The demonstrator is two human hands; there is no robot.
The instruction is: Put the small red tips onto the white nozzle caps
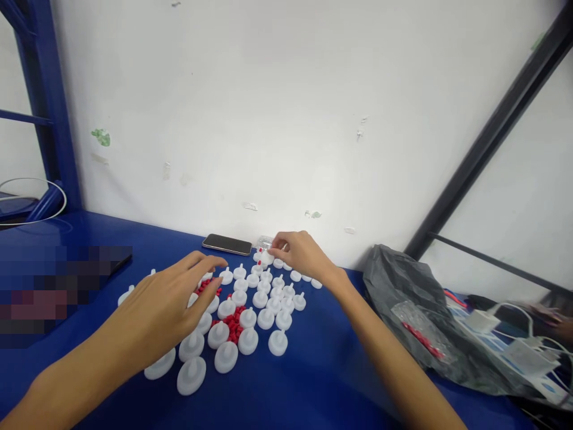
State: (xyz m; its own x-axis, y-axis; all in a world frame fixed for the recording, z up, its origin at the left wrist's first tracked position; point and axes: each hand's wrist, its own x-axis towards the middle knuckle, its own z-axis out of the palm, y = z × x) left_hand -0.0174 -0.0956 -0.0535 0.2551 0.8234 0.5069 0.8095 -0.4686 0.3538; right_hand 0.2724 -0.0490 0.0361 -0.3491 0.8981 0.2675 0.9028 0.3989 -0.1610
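Observation:
Many white round caps with nozzles [191, 375] stand on the blue table [313, 382]. Small red pieces [233, 325] lie in piles among them. Above the left part of the caps hovers my left hand [179, 298], its thumb and fingers apart with nothing between them. My right hand [302, 254] reaches to the far end of the group, thumb and fingers closed on a white cap [267, 258]. Near it, a few caps carry red tips. A clear plastic item [264, 242] sits just behind, partly hidden.
A phone [227, 244] lies near the wall. On the right are a grey plastic bag [394, 298], a clear bag of red pieces [423, 337] and a power strip [505, 352] with plugs. A blurred-out area is at left.

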